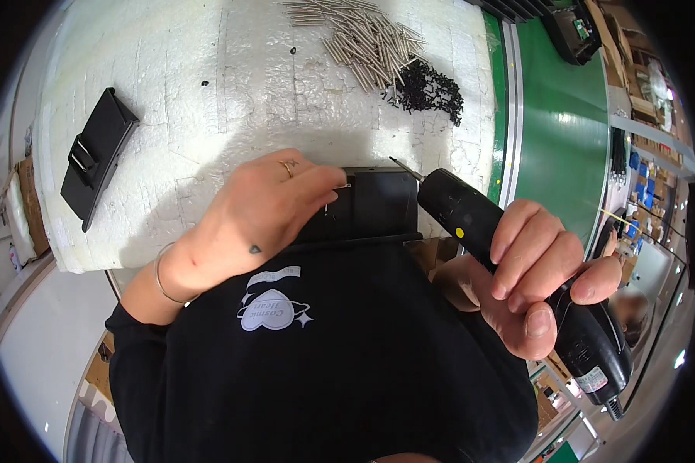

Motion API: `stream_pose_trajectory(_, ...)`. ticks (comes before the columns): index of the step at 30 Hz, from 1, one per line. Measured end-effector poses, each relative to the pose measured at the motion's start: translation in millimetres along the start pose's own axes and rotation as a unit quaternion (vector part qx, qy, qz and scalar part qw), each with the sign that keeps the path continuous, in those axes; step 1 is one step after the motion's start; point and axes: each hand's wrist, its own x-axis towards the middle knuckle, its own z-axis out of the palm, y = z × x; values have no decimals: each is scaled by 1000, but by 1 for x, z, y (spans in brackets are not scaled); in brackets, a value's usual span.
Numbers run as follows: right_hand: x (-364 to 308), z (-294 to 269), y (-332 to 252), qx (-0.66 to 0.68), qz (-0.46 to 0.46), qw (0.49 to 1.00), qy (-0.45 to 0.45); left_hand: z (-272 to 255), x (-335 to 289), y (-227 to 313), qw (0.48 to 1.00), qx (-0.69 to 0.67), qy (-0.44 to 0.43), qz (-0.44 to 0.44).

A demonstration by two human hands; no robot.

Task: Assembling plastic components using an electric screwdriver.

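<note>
My right hand [529, 278] is wrapped round a black electric screwdriver [463, 212]. Its thin bit [405, 167] points up and left, apart from the parts below. Over a black plastic housing [384, 202] at the table's near edge, against my dark top, is my left hand [266, 204], its fingers curled together. A small shiny bit of metal shows by its fingertips; what they pinch, if anything, is too small to make out. My left hand covers the left part of the housing.
On the white padded table [286, 100] lie a heap of metal pins [371, 46] and a pile of small black screws [428, 89]. Another black housing [96, 162] lies far left. A green surface [560, 116] runs along the right, with a black tray [575, 35] at its far end.
</note>
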Motion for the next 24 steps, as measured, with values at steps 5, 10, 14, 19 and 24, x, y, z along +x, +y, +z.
stream_pose_trajectory(5, -6, 12, 5, 25, 14, 1000, -5, 23, -12, -5, 994, 23, 99, 45)
stream_pose_trajectory(10, -8, 21, 10, 39, 23, 999, -14, 30, -14, -5, 991, 37, 123, 45)
stream_pose_trajectory(14, -8, 24, 12, 41, 39, 998, -16, 34, -13, -5, 989, 39, 140, 37)
stream_pose_trajectory(19, -6, 26, 11, 32, 62, 997, -22, 35, -11, -4, 987, 44, 153, 37)
stream_pose_trajectory(24, -6, 27, 14, 31, 59, 998, -24, 35, -10, -3, 988, 46, 144, 34)
